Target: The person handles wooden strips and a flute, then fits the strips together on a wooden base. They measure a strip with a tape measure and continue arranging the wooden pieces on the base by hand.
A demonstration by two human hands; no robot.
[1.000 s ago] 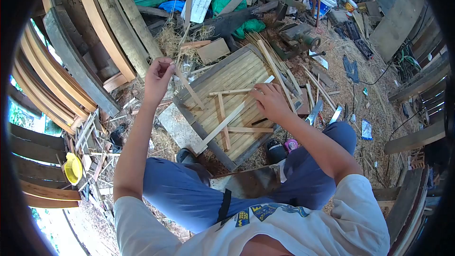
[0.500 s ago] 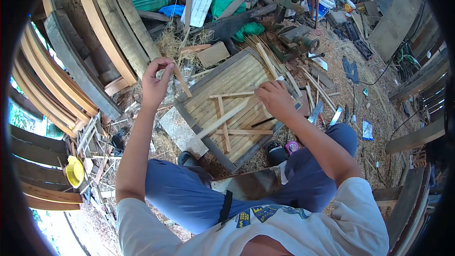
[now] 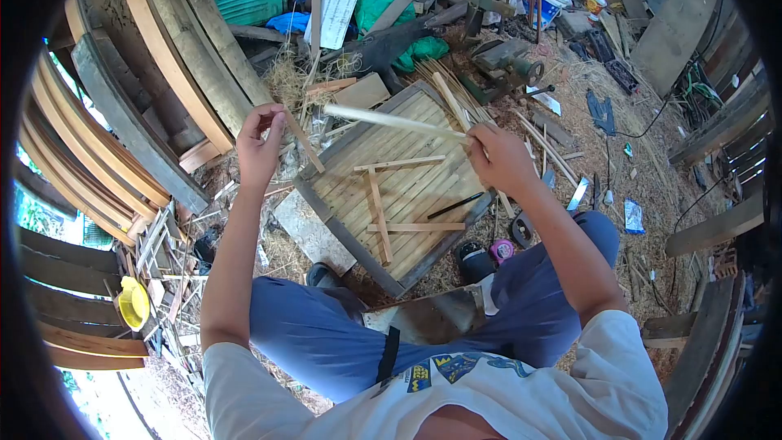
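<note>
Long slat (image 3: 397, 121): the fingers (image 3: 479, 145) of your right hand (image 3: 498, 161) are clamped on its near end. It hangs almost level in the air, just right of the frame's centre, with its far tip reaching left over the upper edge of the slatted panel (image 3: 415, 195). Your left hand (image 3: 259, 147), raised at centre left, pinches a short stick (image 3: 305, 145) between thumb and fingertips, and the stick slants down towards the panel's left corner.

A second ago the long slat lay diagonally across the panel, on top of the other pieces, with your right hand pressing its upper end. Now it is lifted clear and touches nothing but your hand. This leaves the three thin strips (image 3: 399, 165) on the panel uncovered, with a dark pencil-like stick (image 3: 454, 206) lying beside them. Your left hand has barely moved and keeps the same pinch. The panel rests on the straw-strewn ground in front of your knees, and a yellow bowl (image 3: 134, 301) sits at lower left.
</note>
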